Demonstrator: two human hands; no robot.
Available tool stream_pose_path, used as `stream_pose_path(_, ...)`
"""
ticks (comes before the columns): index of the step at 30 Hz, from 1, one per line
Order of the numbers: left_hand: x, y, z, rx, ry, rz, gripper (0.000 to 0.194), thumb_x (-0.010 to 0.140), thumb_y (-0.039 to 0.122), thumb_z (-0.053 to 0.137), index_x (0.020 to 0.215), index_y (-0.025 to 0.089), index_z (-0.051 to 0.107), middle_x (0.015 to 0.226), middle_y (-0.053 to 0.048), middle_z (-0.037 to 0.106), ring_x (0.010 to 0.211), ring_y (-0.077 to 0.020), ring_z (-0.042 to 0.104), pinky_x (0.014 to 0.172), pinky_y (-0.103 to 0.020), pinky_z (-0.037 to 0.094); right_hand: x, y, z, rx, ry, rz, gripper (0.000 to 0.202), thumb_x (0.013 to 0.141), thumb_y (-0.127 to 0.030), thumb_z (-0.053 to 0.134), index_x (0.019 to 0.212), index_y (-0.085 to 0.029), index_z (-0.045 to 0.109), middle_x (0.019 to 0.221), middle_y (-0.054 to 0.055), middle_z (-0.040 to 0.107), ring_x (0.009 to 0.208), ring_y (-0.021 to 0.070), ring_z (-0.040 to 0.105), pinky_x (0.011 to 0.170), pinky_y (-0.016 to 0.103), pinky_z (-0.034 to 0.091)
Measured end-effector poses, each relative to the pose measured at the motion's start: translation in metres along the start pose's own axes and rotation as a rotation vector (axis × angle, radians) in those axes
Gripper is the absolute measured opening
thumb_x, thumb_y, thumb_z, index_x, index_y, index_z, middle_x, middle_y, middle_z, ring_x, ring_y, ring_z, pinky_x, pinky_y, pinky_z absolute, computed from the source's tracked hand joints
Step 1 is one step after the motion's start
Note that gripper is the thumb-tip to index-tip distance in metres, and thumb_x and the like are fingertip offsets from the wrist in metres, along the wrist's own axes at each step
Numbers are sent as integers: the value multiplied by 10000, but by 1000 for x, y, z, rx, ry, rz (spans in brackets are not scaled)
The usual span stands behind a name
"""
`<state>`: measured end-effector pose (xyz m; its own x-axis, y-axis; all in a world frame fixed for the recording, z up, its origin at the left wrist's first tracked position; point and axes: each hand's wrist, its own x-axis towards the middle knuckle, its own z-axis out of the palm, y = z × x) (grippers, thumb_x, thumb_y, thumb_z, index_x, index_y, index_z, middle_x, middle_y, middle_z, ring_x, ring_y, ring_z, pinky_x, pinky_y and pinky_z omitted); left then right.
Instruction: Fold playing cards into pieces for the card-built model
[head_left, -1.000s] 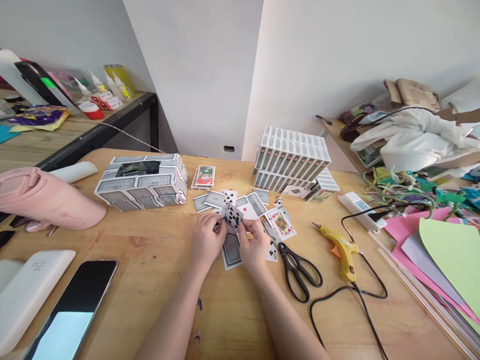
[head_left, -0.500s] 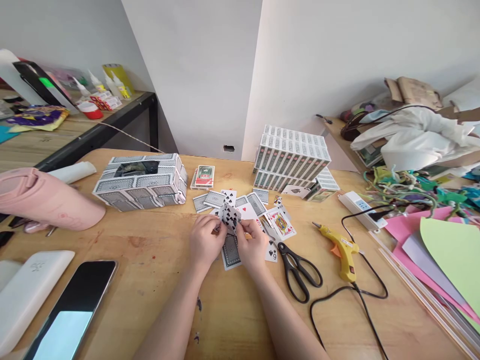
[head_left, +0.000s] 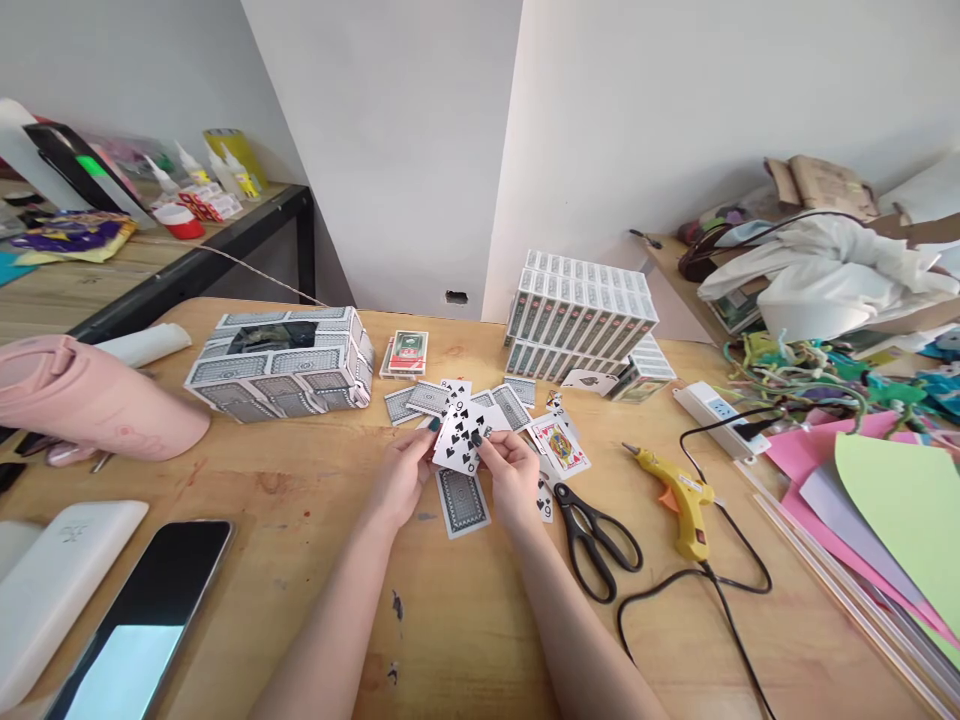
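In front of me my left hand (head_left: 403,475) pinches the left edge of a playing card (head_left: 453,448), a nine of spades with its face up. The right edge is pinched by my right hand (head_left: 513,476); whether more cards lie behind it I cannot tell. Just below sits a face-down card (head_left: 463,503) with a dark patterned back. Beyond my hands several loose cards are spread, some backs up, along with a red-suited face card (head_left: 561,446). Black-handled scissors (head_left: 596,540) lie to the right of my right hand.
A box covered in cards (head_left: 277,365) stands at left, near a pink bottle (head_left: 97,400). Stacked card packs (head_left: 581,320) rise at the back. A yellow glue gun (head_left: 686,500) with its cable lies right, by a power strip (head_left: 720,420). A phone (head_left: 142,620) lies front left.
The card between my hands has turned from curved and tilted up to flatter, its face showing more fully. My hands have moved slightly apart.
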<state>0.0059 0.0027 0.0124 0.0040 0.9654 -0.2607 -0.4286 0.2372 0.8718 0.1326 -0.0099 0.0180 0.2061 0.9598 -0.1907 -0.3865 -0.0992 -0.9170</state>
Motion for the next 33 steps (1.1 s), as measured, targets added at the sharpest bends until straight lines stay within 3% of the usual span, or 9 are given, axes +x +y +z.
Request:
stream_pose_path(5,0,7,-4,-57,-85,-117,209,613,305,743,739,141,708,726,-49,693,649,-141,598,645,-267,478,-3,1,0,-16,-25,-29,254,616,-368,717,646,-184,544,491,-40,560,437,99,481,446,225,381)
stream_pose_path(14,-1,14,-3,-88,-29,-183,209,535,238,768,694,128,688,648,-29,664,582,-124,572,578,-252,447,-3,5,-3,-52,-70,1,240,634,-359,710,661,-172,562,514,-25,590,447,99,482,447,218,371)
stream_pose_path(20,0,4,0,112,94,-10,208,560,223,694,697,159,551,583,44,549,518,-88,492,495,-203,378,-2,6,-3,-29,-136,36,239,630,-356,703,682,-178,553,534,-14,605,473,124,534,462,235,413)
stream_pose_path(24,0,-2,1,270,63,102,146,642,258,615,650,177,494,536,66,421,475,-70,383,454,-183,312,0,8,-4,-45,-179,57,221,631,-344,699,677,-185,551,501,-36,572,464,118,527,455,225,405)
stream_pose_path(28,-4,-2,3,402,68,174,303,749,329,534,550,193,351,508,64,290,459,-77,286,432,-193,260,0,10,-5,-101,-232,86,235,633,-372,685,682,-188,547,486,-46,547,416,104,478,436,227,384)
stream_pose_path(33,-8,-5,3,568,133,277,364,771,371,531,524,195,330,498,55,301,478,-91,303,449,-207,253,2,10,-5,-109,-220,78,242,636,-386,683,681,-176,571,488,-43,533,412,91,439,406,211,348)
